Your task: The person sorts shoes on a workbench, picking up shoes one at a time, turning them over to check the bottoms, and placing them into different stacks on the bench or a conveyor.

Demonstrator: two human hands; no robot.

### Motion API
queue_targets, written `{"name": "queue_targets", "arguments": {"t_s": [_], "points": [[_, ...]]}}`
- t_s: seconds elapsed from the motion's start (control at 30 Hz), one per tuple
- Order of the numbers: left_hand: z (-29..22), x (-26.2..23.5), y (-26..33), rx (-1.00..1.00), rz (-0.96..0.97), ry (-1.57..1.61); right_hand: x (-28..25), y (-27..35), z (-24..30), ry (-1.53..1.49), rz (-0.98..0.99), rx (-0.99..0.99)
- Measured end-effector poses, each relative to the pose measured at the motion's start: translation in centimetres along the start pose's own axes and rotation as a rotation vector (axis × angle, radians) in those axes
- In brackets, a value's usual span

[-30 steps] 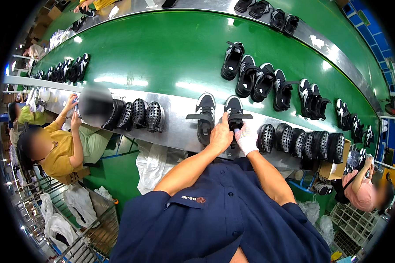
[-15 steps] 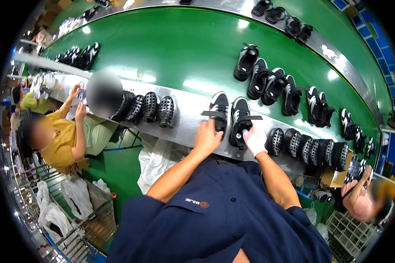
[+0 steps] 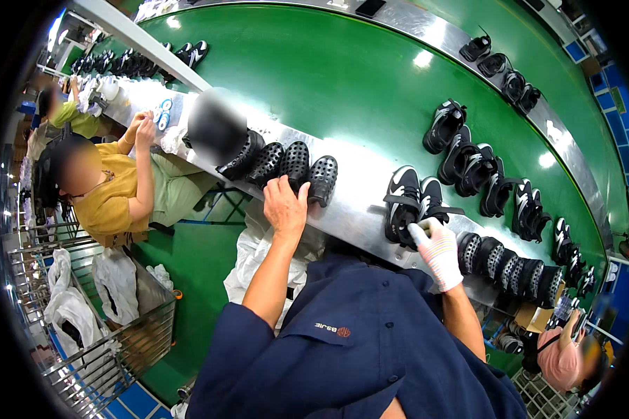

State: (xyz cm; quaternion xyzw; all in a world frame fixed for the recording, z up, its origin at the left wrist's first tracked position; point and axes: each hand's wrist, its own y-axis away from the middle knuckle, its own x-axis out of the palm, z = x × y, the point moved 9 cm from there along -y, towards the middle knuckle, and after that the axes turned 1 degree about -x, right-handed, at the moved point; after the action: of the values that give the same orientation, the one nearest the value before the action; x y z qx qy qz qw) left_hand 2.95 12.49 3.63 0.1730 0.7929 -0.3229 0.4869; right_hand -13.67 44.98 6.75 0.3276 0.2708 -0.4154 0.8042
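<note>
My bare left hand (image 3: 285, 207) reaches the near end of a black perforated shoe form (image 3: 295, 162), one of several standing in a row on the metal bench. Its fingers are apart, with the thumb on one side of that end. My right hand (image 3: 440, 255), in a white knit glove, is closed at the heel of a black-and-white sneaker (image 3: 433, 193). Part of that heel is hidden by the glove. Just left of it stands a matching sneaker (image 3: 402, 185), its dark strap sticking out sideways.
More perforated forms (image 3: 514, 271) stand right of my gloved hand. Beyond the bench (image 3: 360, 178), sneakers (image 3: 479, 167) rest on a green surface. A person in a yellow shirt (image 3: 122, 192) sits at left, near a wire cart (image 3: 147, 335). White plastic bags (image 3: 251, 262) hang below the bench.
My left hand has left the left sneaker and moved left to the perforated forms. My right hand stays at the right sneaker. The whole view has shifted, moving the scene rightward.
</note>
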Motion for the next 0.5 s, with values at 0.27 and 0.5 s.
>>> {"name": "queue_targets", "arguments": {"t_s": [0.27,0.5], "points": [[1.2,0.1,-2.0,-0.081,0.014,-0.094,4.4,-0.2,2.1,-0.151,0.072,0.016],[-3.1,-6.2,-2.7,0.116,-0.161,0.045,3.0,0.6,2.7,-0.054,0.058,0.065]]}}
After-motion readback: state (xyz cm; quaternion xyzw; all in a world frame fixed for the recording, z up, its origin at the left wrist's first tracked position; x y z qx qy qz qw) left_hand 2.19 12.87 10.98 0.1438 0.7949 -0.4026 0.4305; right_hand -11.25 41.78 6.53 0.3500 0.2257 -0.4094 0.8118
